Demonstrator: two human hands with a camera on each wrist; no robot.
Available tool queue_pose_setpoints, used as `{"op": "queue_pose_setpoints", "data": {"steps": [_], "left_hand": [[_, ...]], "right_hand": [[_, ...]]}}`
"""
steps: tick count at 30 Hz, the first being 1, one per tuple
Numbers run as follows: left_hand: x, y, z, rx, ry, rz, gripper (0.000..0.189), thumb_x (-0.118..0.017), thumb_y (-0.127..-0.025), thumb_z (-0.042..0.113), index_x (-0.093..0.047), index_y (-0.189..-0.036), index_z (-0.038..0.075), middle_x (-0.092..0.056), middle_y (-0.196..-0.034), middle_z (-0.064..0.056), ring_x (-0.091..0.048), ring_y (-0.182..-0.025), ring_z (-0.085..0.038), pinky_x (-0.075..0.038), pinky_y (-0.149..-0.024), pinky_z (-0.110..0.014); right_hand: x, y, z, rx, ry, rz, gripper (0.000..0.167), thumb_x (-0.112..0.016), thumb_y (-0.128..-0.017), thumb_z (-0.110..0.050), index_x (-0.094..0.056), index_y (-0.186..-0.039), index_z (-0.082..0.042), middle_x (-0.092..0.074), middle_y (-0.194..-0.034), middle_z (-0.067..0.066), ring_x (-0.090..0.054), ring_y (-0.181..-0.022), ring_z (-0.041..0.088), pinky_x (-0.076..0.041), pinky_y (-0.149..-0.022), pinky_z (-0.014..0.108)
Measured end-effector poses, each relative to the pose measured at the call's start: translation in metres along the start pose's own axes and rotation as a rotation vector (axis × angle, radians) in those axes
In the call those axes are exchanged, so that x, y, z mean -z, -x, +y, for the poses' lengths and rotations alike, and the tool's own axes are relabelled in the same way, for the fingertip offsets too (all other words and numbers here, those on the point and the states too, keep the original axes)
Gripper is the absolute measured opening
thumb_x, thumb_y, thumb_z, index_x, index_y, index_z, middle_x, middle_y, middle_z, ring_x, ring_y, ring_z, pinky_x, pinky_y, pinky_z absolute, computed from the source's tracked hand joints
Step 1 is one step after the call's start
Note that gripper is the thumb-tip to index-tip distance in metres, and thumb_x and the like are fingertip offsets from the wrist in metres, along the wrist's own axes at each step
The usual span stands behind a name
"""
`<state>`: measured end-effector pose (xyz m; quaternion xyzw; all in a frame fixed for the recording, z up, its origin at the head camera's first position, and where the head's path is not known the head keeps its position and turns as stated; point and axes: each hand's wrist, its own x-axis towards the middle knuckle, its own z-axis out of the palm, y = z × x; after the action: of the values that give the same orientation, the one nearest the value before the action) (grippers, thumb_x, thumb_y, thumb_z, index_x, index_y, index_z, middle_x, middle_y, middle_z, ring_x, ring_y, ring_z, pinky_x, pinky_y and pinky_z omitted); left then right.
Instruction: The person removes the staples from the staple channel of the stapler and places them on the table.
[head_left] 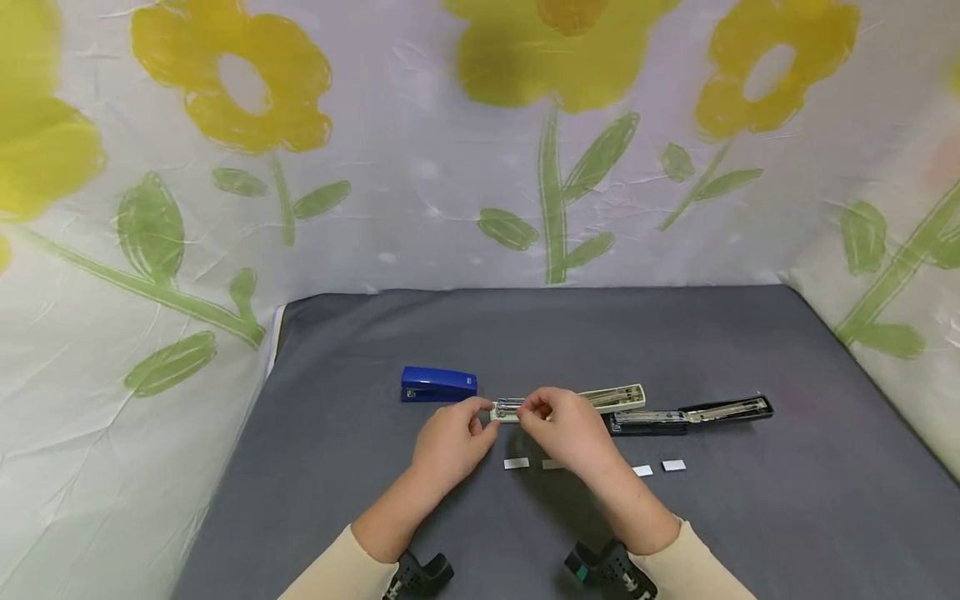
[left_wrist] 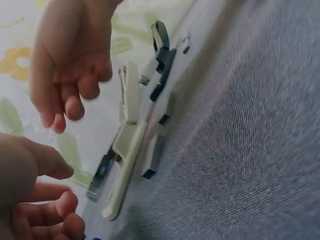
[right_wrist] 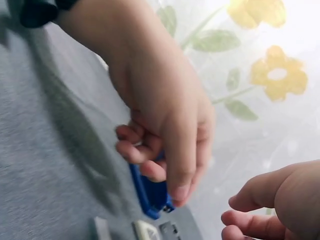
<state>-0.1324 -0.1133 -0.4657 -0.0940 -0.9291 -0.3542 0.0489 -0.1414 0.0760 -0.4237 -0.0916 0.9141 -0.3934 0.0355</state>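
A cream stapler (head_left: 618,398) lies opened out flat, its metal channel facing up. Thumb and index finger of my left hand (head_left: 452,442) stand apart on either side of its left end; in the left wrist view, bare space shows between these fingers and the stapler. Over the middle of the stapler is my right hand (head_left: 572,429), thumb and index fingertips close together. Nothing shows between those bent fingers in the right wrist view, where the right hand (right_wrist: 295,205) is at the lower right. Part of the cream stapler is hidden beneath the right hand.
A closed blue stapler (head_left: 438,384) is behind my left hand. To the right lies an opened black stapler (head_left: 727,410), close against the cream one. Several small pale strips, including one staple-like strip (head_left: 673,466), lie in a row on the grey cloth (head_left: 360,467) nearer me.
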Motion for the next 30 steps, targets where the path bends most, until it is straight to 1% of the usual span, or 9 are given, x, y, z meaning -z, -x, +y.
{"op": "queue_pose_setpoints", "data": {"steps": [4,8,11,15,18,20,23,26,30], "left_hand": [[0.013,0.008,-0.001,-0.042,0.022,-0.012,0.011,-0.073,-0.094,0.021,-0.078,-0.101,0.013,-0.051,-0.062,0.012,-0.045,-0.051,-0.003,-0.039,-0.05,-0.026],[0.033,0.016,-0.007,-0.028,0.015,0.0,0.006,-0.075,-0.093,0.021,-0.078,-0.09,0.018,-0.052,-0.064,0.014,-0.047,-0.054,-0.003,-0.041,-0.053,-0.026],[0.049,0.019,-0.017,0.04,-0.005,-0.022,0.013,-0.074,-0.094,0.024,-0.075,-0.082,0.02,-0.054,-0.063,0.013,-0.049,-0.053,-0.004,-0.042,-0.052,-0.027],[0.071,0.018,-0.033,0.146,-0.025,-0.1,0.028,-0.073,-0.097,0.031,-0.069,-0.072,0.019,-0.055,-0.056,0.009,-0.051,-0.047,-0.009,-0.04,-0.047,-0.03],[0.084,0.012,-0.045,0.197,-0.048,-0.16,0.034,-0.073,-0.096,0.035,-0.066,-0.068,0.017,-0.054,-0.054,0.005,-0.052,-0.046,-0.013,-0.038,-0.045,-0.031],[0.091,0.009,-0.054,0.225,-0.067,-0.174,0.035,-0.074,-0.095,0.036,-0.065,-0.068,0.017,-0.054,-0.055,0.004,-0.052,-0.047,-0.014,-0.038,-0.046,-0.031],[0.097,0.004,-0.068,0.273,-0.075,-0.157,0.031,-0.076,-0.094,0.035,-0.066,-0.073,0.015,-0.056,-0.059,0.002,-0.053,-0.051,-0.015,-0.04,-0.049,-0.032],[0.1,-0.001,-0.083,0.325,-0.07,-0.123,0.025,-0.078,-0.092,0.034,-0.072,-0.091,0.011,-0.059,-0.068,0.0,-0.055,-0.057,-0.016,-0.044,-0.055,-0.034],[0.101,-0.004,-0.101,0.341,-0.067,-0.095,0.042,-0.08,-0.09,0.03,-0.07,-0.121,0.003,-0.063,-0.083,-0.002,-0.058,-0.07,-0.018,-0.048,-0.068,-0.039]], "right_hand": [[0.003,-0.007,-0.01,0.016,-0.018,-0.034,0.007,-0.07,-0.096,-0.022,-0.074,-0.094,-0.017,-0.063,-0.079,-0.007,-0.056,-0.068,0.014,-0.046,-0.066,0.036],[0.001,-0.015,-0.022,0.041,-0.026,-0.071,0.007,-0.07,-0.098,-0.022,-0.074,-0.097,-0.016,-0.065,-0.083,-0.005,-0.057,-0.072,0.014,-0.047,-0.067,0.037],[-0.004,-0.022,-0.03,0.054,-0.025,-0.101,0.007,-0.071,-0.098,-0.022,-0.074,-0.098,-0.016,-0.066,-0.085,-0.006,-0.059,-0.075,0.014,-0.048,-0.069,0.037],[-0.014,-0.032,-0.043,0.064,-0.034,-0.122,0.008,-0.073,-0.096,-0.023,-0.073,-0.098,-0.015,-0.067,-0.085,-0.006,-0.06,-0.078,0.014,-0.049,-0.07,0.036],[-0.022,-0.038,-0.052,0.061,-0.066,-0.136,0.01,-0.074,-0.096,-0.024,-0.073,-0.098,-0.014,-0.066,-0.084,-0.004,-0.06,-0.071,0.016,-0.05,-0.064,0.035],[-0.028,-0.043,-0.058,0.067,-0.081,-0.144,0.011,-0.074,-0.096,-0.025,-0.073,-0.098,-0.014,-0.066,-0.084,-0.004,-0.059,-0.07,0.016,-0.049,-0.062,0.034],[-0.038,-0.05,-0.065,0.085,-0.091,-0.14,0.012,-0.074,-0.096,-0.024,-0.073,-0.099,-0.012,-0.065,-0.085,-0.002,-0.059,-0.073,0.017,-0.049,-0.065,0.035],[-0.051,-0.059,-0.071,0.098,-0.06,-0.117,0.014,-0.075,-0.095,-0.022,-0.074,-0.104,-0.011,-0.067,-0.092,0.0,-0.061,-0.084,0.019,-0.05,-0.076,0.039],[-0.07,-0.072,-0.076,0.107,0.012,-0.108,0.026,-0.075,-0.095,-0.021,-0.074,-0.118,-0.008,-0.069,-0.113,0.007,-0.064,-0.104,0.026,-0.051,-0.09,0.046]]}}
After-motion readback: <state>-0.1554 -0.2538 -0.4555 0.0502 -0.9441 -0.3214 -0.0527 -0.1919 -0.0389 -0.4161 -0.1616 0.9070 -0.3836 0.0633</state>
